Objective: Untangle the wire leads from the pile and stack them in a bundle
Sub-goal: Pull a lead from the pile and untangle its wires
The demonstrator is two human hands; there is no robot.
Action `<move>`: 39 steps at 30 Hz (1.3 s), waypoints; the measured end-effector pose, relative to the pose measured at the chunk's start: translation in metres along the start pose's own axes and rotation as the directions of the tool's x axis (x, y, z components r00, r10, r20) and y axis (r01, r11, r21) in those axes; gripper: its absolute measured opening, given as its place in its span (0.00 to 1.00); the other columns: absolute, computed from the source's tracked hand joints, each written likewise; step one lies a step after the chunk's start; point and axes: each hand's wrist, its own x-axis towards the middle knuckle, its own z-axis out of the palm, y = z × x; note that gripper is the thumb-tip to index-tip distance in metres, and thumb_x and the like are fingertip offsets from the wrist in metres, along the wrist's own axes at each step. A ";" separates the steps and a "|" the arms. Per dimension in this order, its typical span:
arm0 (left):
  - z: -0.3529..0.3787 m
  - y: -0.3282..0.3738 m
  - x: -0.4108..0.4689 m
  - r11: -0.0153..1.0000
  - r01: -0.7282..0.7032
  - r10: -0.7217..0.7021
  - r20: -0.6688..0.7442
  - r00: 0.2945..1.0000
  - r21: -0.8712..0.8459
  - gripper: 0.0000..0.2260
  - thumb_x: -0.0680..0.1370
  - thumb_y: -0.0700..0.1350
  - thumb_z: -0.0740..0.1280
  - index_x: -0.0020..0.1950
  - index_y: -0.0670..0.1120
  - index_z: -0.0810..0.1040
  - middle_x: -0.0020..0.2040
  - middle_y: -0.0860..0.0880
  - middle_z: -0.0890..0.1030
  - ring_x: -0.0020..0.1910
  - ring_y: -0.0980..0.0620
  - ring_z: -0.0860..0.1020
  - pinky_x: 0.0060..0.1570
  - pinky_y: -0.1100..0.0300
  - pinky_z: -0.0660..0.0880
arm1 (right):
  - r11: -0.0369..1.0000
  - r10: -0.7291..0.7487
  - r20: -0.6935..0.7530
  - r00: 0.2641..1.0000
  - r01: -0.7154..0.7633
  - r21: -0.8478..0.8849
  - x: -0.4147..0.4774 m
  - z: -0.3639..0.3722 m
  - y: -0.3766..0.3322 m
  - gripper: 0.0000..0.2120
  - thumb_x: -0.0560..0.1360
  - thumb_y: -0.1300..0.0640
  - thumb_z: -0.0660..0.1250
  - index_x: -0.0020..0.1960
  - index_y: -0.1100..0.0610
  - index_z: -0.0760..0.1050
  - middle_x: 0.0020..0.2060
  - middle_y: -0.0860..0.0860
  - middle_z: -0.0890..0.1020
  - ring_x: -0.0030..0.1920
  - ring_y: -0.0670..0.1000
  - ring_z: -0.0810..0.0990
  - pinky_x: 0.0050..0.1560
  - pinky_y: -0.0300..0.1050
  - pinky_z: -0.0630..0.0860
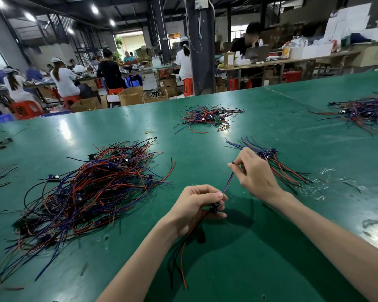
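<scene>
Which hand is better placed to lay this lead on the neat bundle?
The right hand: it pinches the lead's blue wire close beside the bundle, on the person's right. The left hand holds the lead's black end farther off, nearer the tangled pile.

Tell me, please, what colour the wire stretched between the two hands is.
Blue: the wire between left hand and right hand, best in the head view.

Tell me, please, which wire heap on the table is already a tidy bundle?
The bundle just beyond the right hand: its leads lie roughly parallel, while the near left pile, far middle pile and far right pile are tangled.
</scene>
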 end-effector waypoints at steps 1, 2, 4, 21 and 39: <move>0.000 0.000 0.000 1.000 0.000 0.000 0.001 1.000 -0.001 0.09 0.75 0.34 0.66 0.35 0.40 0.81 0.31 0.45 0.78 0.31 0.52 0.77 0.34 0.58 0.79 | 0.998 -0.047 -0.010 0.999 0.046 -0.039 0.001 -0.001 0.000 0.10 0.73 0.63 0.71 0.38 0.62 0.70 0.34 0.53 0.71 0.29 0.56 0.71 0.29 0.50 0.71; -0.001 0.001 0.000 1.000 -0.001 0.001 0.003 1.000 -0.002 0.09 0.75 0.34 0.66 0.35 0.40 0.81 0.31 0.45 0.78 0.31 0.52 0.77 0.34 0.58 0.79 | 0.994 -0.085 -0.021 0.996 0.083 -0.069 0.001 -0.002 0.000 0.10 0.73 0.63 0.71 0.38 0.62 0.70 0.34 0.54 0.72 0.29 0.56 0.71 0.28 0.49 0.70; -0.001 0.000 0.000 1.000 -0.001 0.001 0.010 1.000 -0.006 0.09 0.74 0.35 0.67 0.35 0.41 0.81 0.32 0.45 0.78 0.31 0.52 0.78 0.34 0.58 0.79 | 0.983 -0.146 -0.031 0.989 0.142 -0.117 0.003 -0.005 0.000 0.11 0.72 0.64 0.71 0.37 0.62 0.70 0.34 0.55 0.72 0.28 0.56 0.71 0.27 0.47 0.70; -0.005 -0.004 0.004 0.999 0.040 -0.038 0.048 0.998 -0.028 0.03 0.68 0.39 0.70 0.37 0.39 0.81 0.31 0.44 0.78 0.31 0.51 0.78 0.36 0.58 0.79 | 0.995 -0.079 -0.024 0.997 0.078 -0.061 0.001 -0.003 -0.001 0.11 0.73 0.63 0.71 0.36 0.61 0.70 0.33 0.53 0.71 0.30 0.55 0.70 0.32 0.47 0.68; -0.007 -0.004 0.008 0.995 0.051 -0.044 -0.075 0.996 0.091 0.07 0.76 0.31 0.63 0.39 0.34 0.77 0.28 0.43 0.74 0.28 0.52 0.75 0.35 0.57 0.80 | 0.236 0.593 0.406 0.695 -0.632 0.738 0.017 -0.019 0.000 0.08 0.71 0.61 0.72 0.36 0.56 0.74 0.26 0.48 0.79 0.28 0.45 0.77 0.31 0.35 0.72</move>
